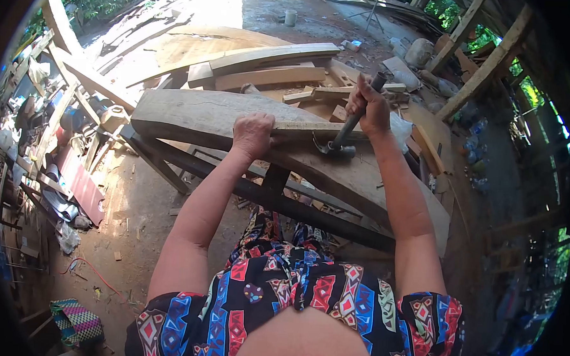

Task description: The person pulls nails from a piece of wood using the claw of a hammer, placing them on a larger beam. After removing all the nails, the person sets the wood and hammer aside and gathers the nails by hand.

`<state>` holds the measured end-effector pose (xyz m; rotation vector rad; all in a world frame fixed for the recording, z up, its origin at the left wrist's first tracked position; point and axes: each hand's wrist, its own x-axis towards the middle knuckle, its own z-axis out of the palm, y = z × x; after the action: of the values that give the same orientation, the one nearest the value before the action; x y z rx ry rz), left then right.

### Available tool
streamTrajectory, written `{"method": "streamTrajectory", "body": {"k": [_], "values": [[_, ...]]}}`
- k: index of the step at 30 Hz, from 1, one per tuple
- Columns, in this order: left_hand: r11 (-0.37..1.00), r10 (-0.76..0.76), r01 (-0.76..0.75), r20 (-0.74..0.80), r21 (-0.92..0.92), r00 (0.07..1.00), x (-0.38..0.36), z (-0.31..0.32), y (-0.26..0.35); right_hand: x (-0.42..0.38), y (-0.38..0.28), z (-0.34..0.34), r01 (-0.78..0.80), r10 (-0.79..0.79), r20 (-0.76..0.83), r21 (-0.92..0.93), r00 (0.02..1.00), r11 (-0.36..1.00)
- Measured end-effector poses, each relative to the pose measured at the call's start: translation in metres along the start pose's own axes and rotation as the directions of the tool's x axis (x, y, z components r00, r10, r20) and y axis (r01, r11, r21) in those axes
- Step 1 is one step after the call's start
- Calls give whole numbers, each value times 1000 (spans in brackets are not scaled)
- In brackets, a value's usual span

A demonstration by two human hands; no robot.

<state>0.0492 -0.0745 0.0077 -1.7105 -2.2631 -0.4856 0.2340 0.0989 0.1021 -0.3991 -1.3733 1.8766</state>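
Observation:
A thick wooden slab (199,107) lies across a dark metal frame in front of me. On it rests a narrow wooden strip (309,125), its left end under my left hand (254,135), whose fingers are wrapped round it. My right hand (369,106) grips the dark handle of a claw hammer (342,142) above the slab's right half. The hammer's head is low, close to the slab and just on my side of the strip; whether it touches the wood I cannot tell.
Beyond the slab are stacked boards (270,77) and offcuts. Scrap and bags lie at the left, near a reddish panel (80,175). A woven bag (76,322) sits on the floor at lower left. Posts (487,66) stand at the right.

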Motion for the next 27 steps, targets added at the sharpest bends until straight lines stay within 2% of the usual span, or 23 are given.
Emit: {"method": "streamTrajectory", "body": {"k": [4, 6, 8, 10, 12, 13, 15, 17, 19, 22, 26, 27], "values": [[1000, -3, 2, 47, 27, 999, 3, 5, -4, -8, -19, 2, 28, -27, -14, 41, 1000, 999], [999, -12, 12, 7, 30, 1000, 4, 3, -3, -14, -32, 1, 46, -45, -31, 36, 999, 998], [1000, -12, 11, 26, 17, 1000, 5, -1, -2, -22, -46, 1, 69, -73, 55, 58, 996, 996], [1000, -13, 13, 31, -2, 999, 7, -2, -4, -34, -60, 3, 93, -94, 29, 36, 995, 995], [999, -28, 29, 45, -29, 999, 9, 0, -11, -48, -72, 1, 119, -105, 82, -196, 991, 973], [999, -34, 36, 52, -28, 998, 10, 0, -16, -55, -75, -5, 126, -114, 69, -206, 991, 970], [998, -42, 43, 38, -39, 998, 6, -4, -29, -67, -78, -17, 146, -111, 119, -347, 987, 927], [997, -66, 67, 41, -27, 997, 4, -11, -42, -80, -82, -27, 141, -105, 111, -402, 988, 905], [974, -227, 228, 48, -13, 973, 4, -16, -56, -85, -79, -43, 158, -123, 104, -482, 987, 862], [940, -336, 340, 92, -25, 937, 6, -28, -71, -90, -72, -58, 136, -122, 61, -542, 991, 829], [943, -328, 331, 142, 1, 934, 8, -35, -74, -93, -63, -63, 105, -111, 25, -571, 993, 814], [937, -347, 346, 250, 47, 904, 10, -40, -70, -93, -61, -62, 127, -108, 68, -577, 992, 807]]}}
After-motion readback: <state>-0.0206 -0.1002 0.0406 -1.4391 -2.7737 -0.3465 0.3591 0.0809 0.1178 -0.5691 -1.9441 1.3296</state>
